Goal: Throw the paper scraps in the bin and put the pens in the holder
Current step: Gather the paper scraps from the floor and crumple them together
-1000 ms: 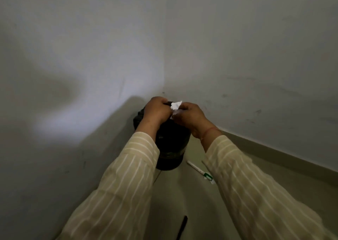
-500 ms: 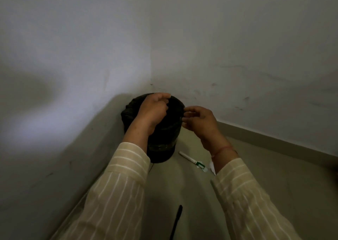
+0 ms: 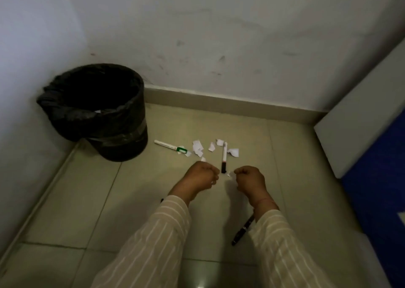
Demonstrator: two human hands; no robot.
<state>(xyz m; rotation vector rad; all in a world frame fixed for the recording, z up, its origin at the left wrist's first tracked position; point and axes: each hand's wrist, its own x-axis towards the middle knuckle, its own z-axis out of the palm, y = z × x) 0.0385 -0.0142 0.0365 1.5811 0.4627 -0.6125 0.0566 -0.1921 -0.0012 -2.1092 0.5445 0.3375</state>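
The black bin [image 3: 65, 121], lined with a black bag, stands in the corner at the left. Several white paper scraps [image 3: 197, 147] lie on the tiled floor to its right. Among them are a white pen with a green band [image 3: 166, 145] and a white pen with a black cap [image 3: 224, 156]. My left hand [image 3: 200, 177] hovers low over the floor just left of the capped pen, fingers curled closed. My right hand [image 3: 249, 178] is just to the pen's right, fingertips pinched on a small paper scrap [image 3: 229, 174]. A black pen [image 3: 242, 231] lies partly under my right sleeve. No holder shows.
White walls meet behind the bin, with a beige skirting [image 3: 219, 103] along the floor. A white panel [image 3: 361, 121] and a blue surface [image 3: 381, 189] close off the right side. A dark tip [image 3: 162, 199] pokes out beside my left sleeve.
Both hands have left the bin's rim and come down to the floor by the scraps. The view has swung down and right. The scrap held over the bin is gone from my hands.
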